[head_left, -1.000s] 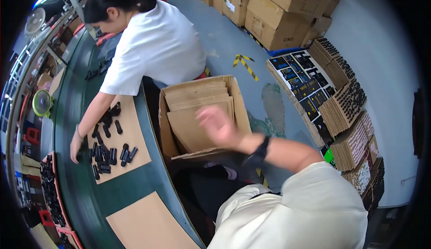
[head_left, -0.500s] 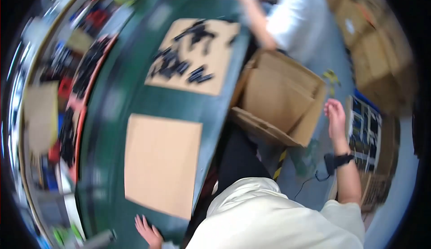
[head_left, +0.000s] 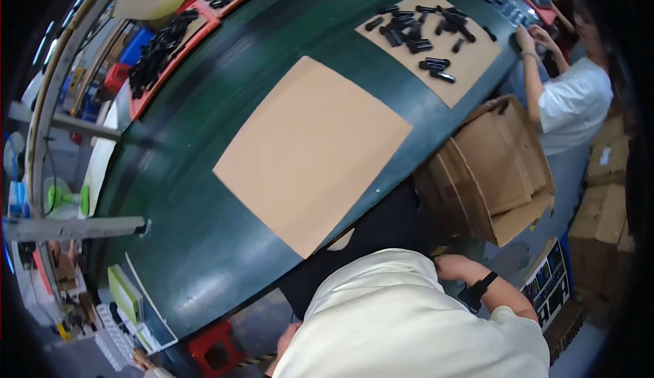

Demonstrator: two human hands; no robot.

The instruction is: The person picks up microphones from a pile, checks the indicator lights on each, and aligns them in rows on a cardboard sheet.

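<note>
My left hand (head_left: 289, 338) hangs low beside my body, mostly hidden by my pale shirt, below the edge of the green table (head_left: 204, 242). On the other side, my right hand (head_left: 449, 267) is drawn in against my hip; its fingers are tucked out of sight, and a black band circles that wrist. Neither hand touches the table. In front of me a bare flat cardboard sheet (head_left: 317, 153) lies on the green surface. Farther off to the right, a second cardboard sheet (head_left: 453, 92) carries several loose black cylindrical parts (head_left: 412, 34).
An open cardboard box (head_left: 490, 173) stands right of the table, close to my right hand. Beyond it a co-worker (head_left: 569, 105) handles something at the table edge. Red trays (head_left: 211, 20) of black parts line the far side. A red stool (head_left: 210, 351) sits at lower left.
My view has swung left, so the table and sheets appear turned and farther right. My right hand came in from outstretched to my hip; my left hand left the table's edge for my side.
</note>
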